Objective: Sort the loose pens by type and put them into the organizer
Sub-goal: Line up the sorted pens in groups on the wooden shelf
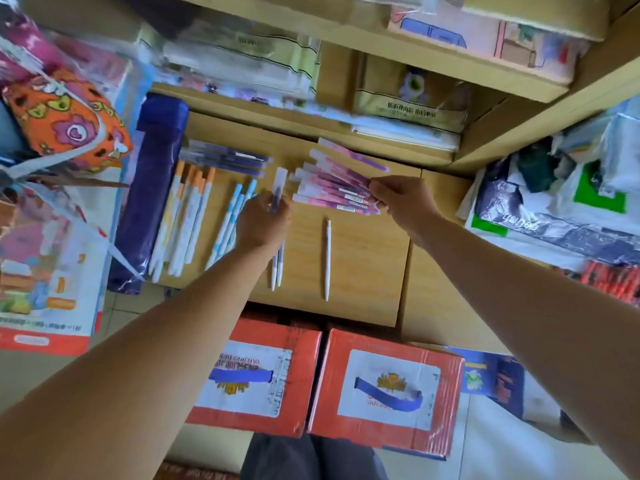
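Pens lie in groups on a low wooden surface (363,271). At the left are white pens with orange caps (187,209), then white pens with blue patterns (228,220), with clear purple pens (228,157) above them. My left hand (265,221) grips a pair of white pens (278,268) with a dark-tipped end. My right hand (403,199) pinches the ends of a fanned bunch of pink-and-purple pens (332,188). One white pen (327,259) lies alone between my arms. No organizer is clearly visible.
A long purple package (152,188) lies along the left edge of the surface. Two red cartons (381,386) with blue handles stand in front of it. Wooden shelves (381,46) with packaged stationery rise behind. Bags and packages crowd both sides.
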